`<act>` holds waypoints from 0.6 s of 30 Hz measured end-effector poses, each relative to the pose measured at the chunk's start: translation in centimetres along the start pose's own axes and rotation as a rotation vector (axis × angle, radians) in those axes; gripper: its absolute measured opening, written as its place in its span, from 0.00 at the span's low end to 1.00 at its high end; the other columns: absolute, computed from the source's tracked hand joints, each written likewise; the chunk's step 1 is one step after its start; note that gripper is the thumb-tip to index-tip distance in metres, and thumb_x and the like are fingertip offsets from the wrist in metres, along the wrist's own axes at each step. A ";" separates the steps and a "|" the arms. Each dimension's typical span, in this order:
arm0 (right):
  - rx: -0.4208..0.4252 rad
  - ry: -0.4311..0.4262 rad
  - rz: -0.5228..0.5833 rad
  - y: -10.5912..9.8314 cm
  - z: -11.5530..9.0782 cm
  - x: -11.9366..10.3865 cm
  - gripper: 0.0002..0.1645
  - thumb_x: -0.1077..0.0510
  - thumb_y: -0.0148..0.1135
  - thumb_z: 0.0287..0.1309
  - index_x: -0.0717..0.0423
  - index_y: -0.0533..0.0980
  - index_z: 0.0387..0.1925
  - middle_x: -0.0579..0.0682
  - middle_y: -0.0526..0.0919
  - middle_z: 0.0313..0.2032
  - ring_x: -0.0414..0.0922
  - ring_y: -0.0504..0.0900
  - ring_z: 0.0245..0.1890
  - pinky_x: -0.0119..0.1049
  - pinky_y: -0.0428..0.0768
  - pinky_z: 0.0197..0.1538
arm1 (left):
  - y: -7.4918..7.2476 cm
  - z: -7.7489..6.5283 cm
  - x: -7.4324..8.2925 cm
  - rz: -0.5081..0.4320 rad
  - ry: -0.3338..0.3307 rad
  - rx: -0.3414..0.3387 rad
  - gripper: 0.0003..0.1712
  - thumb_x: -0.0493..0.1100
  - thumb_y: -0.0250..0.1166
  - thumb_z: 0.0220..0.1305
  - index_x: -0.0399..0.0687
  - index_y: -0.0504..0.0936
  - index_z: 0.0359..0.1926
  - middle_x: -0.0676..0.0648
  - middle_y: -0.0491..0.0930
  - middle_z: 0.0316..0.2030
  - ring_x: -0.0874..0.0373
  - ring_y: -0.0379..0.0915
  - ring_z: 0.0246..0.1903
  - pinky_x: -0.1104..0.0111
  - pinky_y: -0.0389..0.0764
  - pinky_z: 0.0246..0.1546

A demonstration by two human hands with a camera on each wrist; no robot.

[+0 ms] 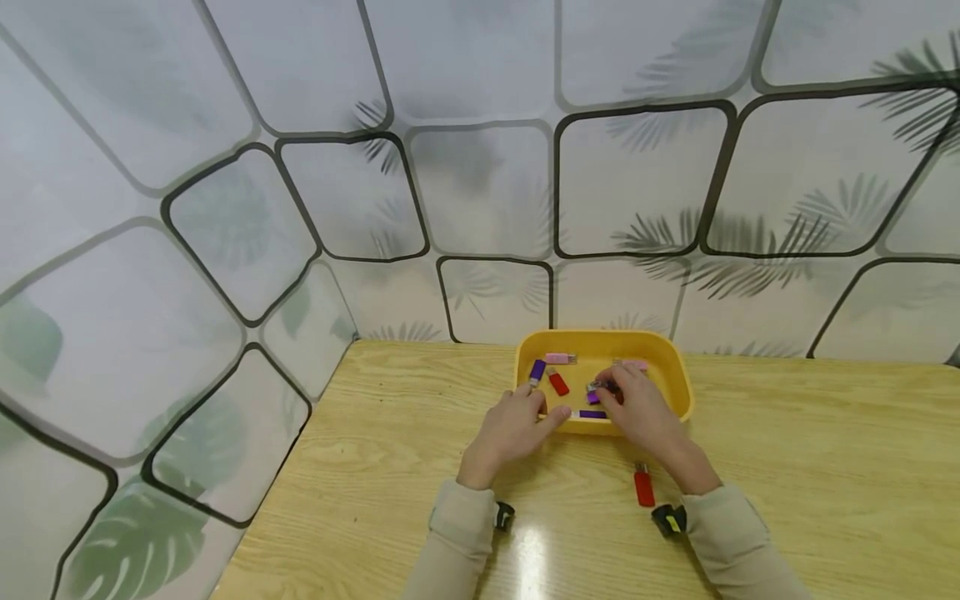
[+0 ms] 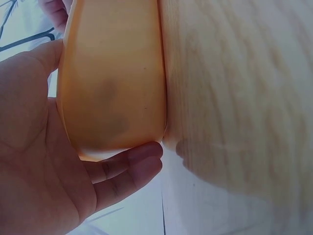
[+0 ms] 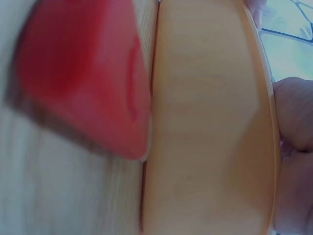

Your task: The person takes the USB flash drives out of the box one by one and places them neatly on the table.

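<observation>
A yellow plastic tray [image 1: 600, 336] stands on the table, with several USB sticks inside. My left hand [image 1: 513, 425] grips its near left corner; in the left wrist view the thumb is at the rim and the fingers bend round the tray's end wall [image 2: 117, 73]. Over the tray's right half, my right hand [image 1: 647, 417] pinches a purple USB stick [image 1: 593, 398] with a silver plug, partly covered by the fingers. Left of it lie a red stick [image 1: 558, 382], a purple one [image 1: 537, 372] and a pink one [image 1: 561, 359]. Another purple stick [image 1: 592, 414] lies along the near wall.
On the wooden table [image 1: 360, 475], a red USB stick [image 1: 644, 485] lies outside the tray, near my right wrist. A second pink stick [image 1: 636, 365] shows behind my right hand. The patterned wall [image 1: 495, 208] rises right behind the tray.
</observation>
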State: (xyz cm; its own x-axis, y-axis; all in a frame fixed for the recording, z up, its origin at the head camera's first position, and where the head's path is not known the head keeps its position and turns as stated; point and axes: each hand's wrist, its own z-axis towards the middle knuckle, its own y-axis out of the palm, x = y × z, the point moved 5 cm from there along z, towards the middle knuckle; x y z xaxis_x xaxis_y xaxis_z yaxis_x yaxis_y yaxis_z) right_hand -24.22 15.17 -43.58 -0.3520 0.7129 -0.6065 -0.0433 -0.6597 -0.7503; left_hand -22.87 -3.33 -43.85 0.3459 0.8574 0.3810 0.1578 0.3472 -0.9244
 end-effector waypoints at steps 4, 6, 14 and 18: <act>0.021 -0.027 0.006 -0.2 -0.1 -0.4 0.07 0.64 0.65 0.63 0.61 0.78 0.42 0.52 0.76 0.35 0.45 0.71 0.32 0.37 0.74 0.36 | -0.1 0.0 0.0 0.000 0.002 0.001 0.32 0.69 0.46 0.73 0.46 0.80 0.38 0.51 0.73 0.37 0.54 0.69 0.33 0.67 0.71 0.28; 0.036 -0.047 0.013 -0.4 -0.1 -0.7 0.07 0.64 0.65 0.62 0.61 0.78 0.42 0.51 0.76 0.36 0.45 0.71 0.32 0.35 0.75 0.35 | -0.1 0.0 -0.1 -0.003 0.002 0.003 0.32 0.69 0.46 0.73 0.47 0.80 0.38 0.50 0.73 0.37 0.54 0.70 0.33 0.67 0.71 0.29; 0.050 -0.143 0.051 -1.1 -0.7 -2.7 0.06 0.66 0.64 0.62 0.59 0.79 0.41 0.49 0.78 0.36 0.41 0.74 0.31 0.33 0.76 0.34 | -0.1 0.0 -0.1 -0.008 -0.001 -0.003 0.32 0.68 0.46 0.73 0.47 0.80 0.38 0.50 0.74 0.37 0.54 0.70 0.34 0.67 0.71 0.28; 0.024 -0.187 0.067 -1.2 -1.4 -4.0 0.06 0.65 0.65 0.62 0.58 0.79 0.41 0.48 0.77 0.36 0.39 0.74 0.31 0.32 0.77 0.34 | 0.0 0.1 -0.2 -0.004 -0.002 -0.005 0.31 0.68 0.46 0.73 0.48 0.80 0.37 0.50 0.75 0.38 0.54 0.71 0.34 0.67 0.72 0.28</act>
State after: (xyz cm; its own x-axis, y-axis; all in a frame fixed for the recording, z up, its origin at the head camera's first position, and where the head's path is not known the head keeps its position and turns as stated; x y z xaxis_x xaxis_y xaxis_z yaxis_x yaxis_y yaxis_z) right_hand -21.44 13.42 -40.62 -0.5225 0.6118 -0.5939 -0.0352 -0.7114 -0.7019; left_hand -23.01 -3.45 -43.88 0.3434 0.8567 0.3848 0.1642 0.3486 -0.9228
